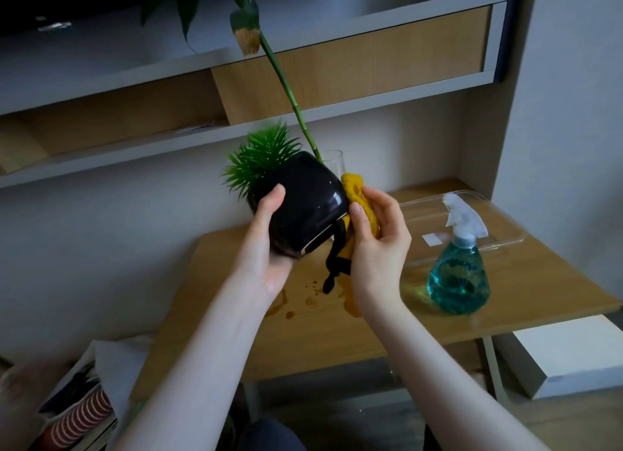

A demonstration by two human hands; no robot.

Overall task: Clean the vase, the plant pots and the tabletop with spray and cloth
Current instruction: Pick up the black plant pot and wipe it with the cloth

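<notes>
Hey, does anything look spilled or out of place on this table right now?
Yes. Brownish drops and small puddles lie on the table, below the black pot, which the left hand holds tilted in the air. The right hand presses a yellow cloth to the pot.

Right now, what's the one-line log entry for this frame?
left hand: holds black pot tilted, off table | right hand: presses yellow cloth to pot | spray bottle: standing on table
</notes>
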